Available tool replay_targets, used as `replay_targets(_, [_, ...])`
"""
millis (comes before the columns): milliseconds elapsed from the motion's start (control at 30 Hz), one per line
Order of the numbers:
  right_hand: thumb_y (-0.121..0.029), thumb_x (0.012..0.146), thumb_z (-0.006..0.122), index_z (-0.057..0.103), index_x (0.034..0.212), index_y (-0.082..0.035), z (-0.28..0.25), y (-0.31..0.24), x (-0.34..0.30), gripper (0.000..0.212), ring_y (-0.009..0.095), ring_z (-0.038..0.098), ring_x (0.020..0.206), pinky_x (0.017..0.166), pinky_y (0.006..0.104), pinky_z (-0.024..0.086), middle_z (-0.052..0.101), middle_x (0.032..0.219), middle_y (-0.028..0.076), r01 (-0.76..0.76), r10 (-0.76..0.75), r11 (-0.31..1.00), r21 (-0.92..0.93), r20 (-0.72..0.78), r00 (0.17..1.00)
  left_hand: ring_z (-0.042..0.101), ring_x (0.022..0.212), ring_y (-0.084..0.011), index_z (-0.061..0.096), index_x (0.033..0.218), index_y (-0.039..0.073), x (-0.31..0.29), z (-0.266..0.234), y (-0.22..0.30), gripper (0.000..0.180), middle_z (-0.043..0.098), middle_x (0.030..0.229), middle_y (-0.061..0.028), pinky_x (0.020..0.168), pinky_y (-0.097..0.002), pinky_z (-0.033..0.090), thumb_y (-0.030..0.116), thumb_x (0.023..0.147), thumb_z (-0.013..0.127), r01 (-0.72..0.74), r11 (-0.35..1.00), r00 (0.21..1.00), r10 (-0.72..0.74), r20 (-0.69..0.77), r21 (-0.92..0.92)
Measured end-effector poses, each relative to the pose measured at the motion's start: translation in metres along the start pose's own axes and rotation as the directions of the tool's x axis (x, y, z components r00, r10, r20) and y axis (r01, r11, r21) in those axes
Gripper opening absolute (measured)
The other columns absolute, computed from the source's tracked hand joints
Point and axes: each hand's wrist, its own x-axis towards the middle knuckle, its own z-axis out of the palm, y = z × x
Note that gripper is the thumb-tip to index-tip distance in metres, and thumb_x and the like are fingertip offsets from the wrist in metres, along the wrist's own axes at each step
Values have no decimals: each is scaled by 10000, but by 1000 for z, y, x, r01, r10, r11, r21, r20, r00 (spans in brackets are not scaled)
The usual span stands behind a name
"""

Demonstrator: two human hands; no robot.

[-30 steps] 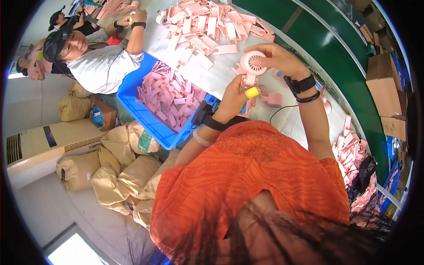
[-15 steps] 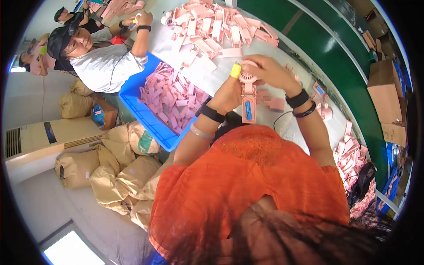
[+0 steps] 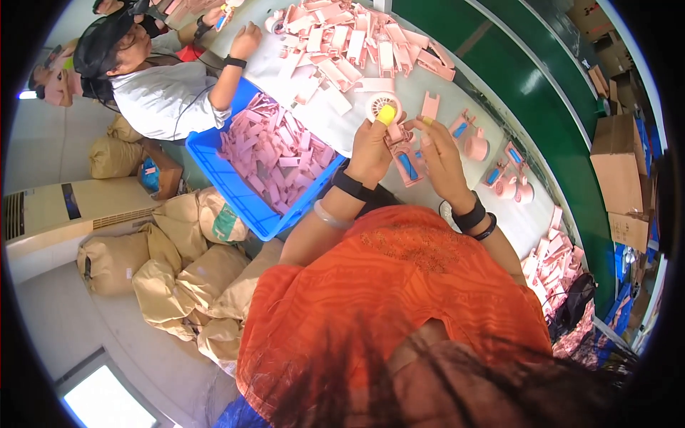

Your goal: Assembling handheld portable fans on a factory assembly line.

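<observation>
My left hand [image 3: 371,155] is closed round the neck of a pink handheld fan [image 3: 409,168], whose round slotted head points away from me. A yellow cover sits on the left thumb, against the fan head. In the fan's open handle lies a blue cylinder, probably a battery. Just right of the fan is my right hand [image 3: 444,162], fingers stretched out and apart, the tips close to the fan's neck. Whether they touch it I cannot tell. A loose pink handle shell [image 3: 430,105] lies on the table beyond the right fingertips.
Pink shells [image 3: 357,43] are heaped at the table's far end. A blue crate [image 3: 235,196] of pink pieces stands left. Pink fan parts [image 3: 477,146] lie to the right, with another pile [image 3: 556,250] nearer. A co-worker [image 3: 168,93] works at far left; paper sacks [image 3: 114,267] stand behind.
My right hand has come off the fan head and moved down and right. The fan now tilts, its head leaning left. The co-worker has turned toward their own hands.
</observation>
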Motion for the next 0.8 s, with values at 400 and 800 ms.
replay_targets(400, [-266,993,404,520,1275,8,19,-4,-8,411,296,379,1292,1077,378,283,402,1382,161,-43,36,980,196,36,999,634,960,-228,555,1127,5,-4,14,-3,341,639,1046,-122,824,-336,523,269,916,595,-163,986,982,165,-94,34])
replay_targets(800, [-79,794,681,583,1155,2,40,8,0,383,331,569,986,833,382,461,525,1194,176,251,-269,904,-346,-1,963,600,748,-140,558,1043,57,-7,-3,-10,193,633,909,-65,605,-262,495,220,939,569,-182,978,978,169,-120,-105])
